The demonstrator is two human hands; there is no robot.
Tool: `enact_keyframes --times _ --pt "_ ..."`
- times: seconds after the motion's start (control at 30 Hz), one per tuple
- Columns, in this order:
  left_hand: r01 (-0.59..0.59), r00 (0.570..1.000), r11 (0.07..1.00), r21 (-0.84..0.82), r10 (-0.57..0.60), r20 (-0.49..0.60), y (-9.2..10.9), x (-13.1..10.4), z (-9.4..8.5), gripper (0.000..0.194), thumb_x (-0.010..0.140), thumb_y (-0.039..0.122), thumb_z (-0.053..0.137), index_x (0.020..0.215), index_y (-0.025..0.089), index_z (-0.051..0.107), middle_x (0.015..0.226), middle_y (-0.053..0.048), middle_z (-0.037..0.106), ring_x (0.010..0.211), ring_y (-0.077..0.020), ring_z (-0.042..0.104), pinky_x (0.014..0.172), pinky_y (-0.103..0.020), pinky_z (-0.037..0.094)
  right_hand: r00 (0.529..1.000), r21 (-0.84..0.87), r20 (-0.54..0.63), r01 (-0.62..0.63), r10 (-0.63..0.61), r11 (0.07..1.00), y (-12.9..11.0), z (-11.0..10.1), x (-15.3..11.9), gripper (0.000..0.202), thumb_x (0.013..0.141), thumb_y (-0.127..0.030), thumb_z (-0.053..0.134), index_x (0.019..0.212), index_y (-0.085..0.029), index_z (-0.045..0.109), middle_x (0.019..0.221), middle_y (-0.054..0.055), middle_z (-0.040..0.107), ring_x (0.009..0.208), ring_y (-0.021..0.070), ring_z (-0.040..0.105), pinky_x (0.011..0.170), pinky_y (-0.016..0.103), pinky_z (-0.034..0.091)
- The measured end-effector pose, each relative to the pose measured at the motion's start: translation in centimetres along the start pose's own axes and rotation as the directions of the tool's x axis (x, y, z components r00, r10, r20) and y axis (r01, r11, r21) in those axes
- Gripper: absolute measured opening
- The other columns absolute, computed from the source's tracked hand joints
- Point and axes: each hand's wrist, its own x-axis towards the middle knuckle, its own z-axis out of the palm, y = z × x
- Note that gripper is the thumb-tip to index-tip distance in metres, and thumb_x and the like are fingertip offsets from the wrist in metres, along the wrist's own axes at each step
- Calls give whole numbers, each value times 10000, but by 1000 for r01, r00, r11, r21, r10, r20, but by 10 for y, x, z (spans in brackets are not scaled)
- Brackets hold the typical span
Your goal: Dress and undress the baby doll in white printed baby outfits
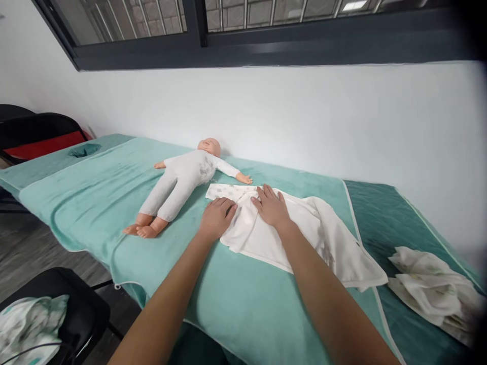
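Note:
A white baby garment (pixel 300 228) is spread out on the green cover, with a small printed pattern along its upper left strip. My right hand (pixel 271 205) lies flat on it, fingers spread near the upper edge. My left hand (pixel 218 218) rests at the garment's left side, its fingers bent downward and thumb apart; the fingertips are partly hidden. Just left of the garment, a baby doll (pixel 188 175) in a white suit lies on its back, arms out and feet toward the near left. Neither hand touches the doll.
The green-covered bed (pixel 83 203) stands along a white wall with a window (pixel 243 40). A crumpled pale cloth (pixel 437 294) lies at the right end. Near the bed's left front, a black chair (pixel 87 304) carries a patterned cloth (pixel 32 324). More chairs (pixel 41 132) stand far left.

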Motion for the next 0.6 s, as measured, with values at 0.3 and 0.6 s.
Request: enact_keyframes --times 0.3,0.6 --pt "-108 993 985 -137 113 29 22 -58 -15 252 969 337 480 1115 269 675 1335 -15 637 1268 -212 548 1062 -409 418 997 32 -57 44 -43 999 -8 -8 -57 689 1008 -556 194 1540 -127 276 1632 150 188 1514 283 149 1192 533 140" --pt "-13 999 956 -293 -2 -53 79 -196 -28 247 906 259 541 1095 323 688 1109 -63 704 1071 -280 629 949 -530 499 942 267 -89 336 -324 903 20 -52 -206 504 993 -464 426 1454 -261 427 1526 50 449 1418 194 381 1170 414 308"
